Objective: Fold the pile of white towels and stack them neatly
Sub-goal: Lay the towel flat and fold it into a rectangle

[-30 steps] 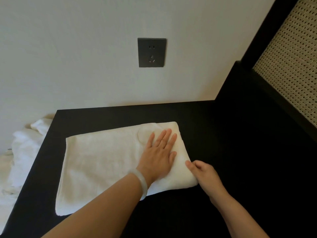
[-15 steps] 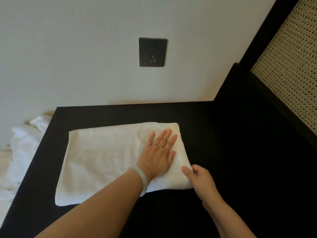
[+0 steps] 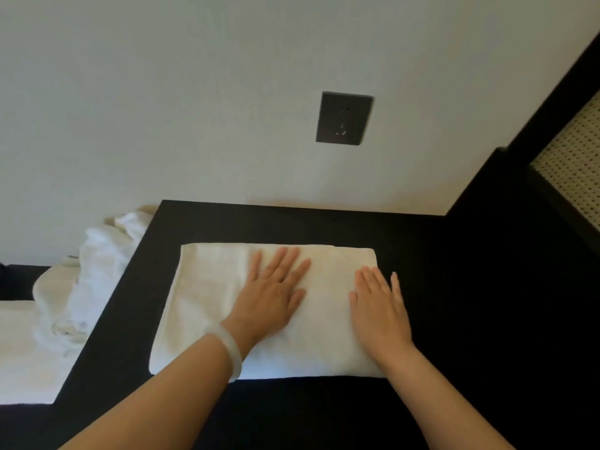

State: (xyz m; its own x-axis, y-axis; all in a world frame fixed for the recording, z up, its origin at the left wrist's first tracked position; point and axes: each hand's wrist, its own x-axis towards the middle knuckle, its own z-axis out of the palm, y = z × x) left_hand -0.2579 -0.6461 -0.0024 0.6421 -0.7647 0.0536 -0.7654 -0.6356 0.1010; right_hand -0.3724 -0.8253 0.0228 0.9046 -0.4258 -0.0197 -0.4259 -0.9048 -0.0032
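While both hands lay flat on the folded white towel (image 3: 211, 303), the step seemed to be smoothing it. The left hand (image 3: 272, 293) pressed near the middle and the right hand (image 3: 378, 306) at the right edge, fingers straight, gripping nothing. Probably the palms should slide outward with even pressure, so the soft cloth layers do not shift. The towel, a thick rectangle, lay on the matte black table (image 3: 454, 287); crumpled towels (image 3: 97, 264) lay just beside its left end.
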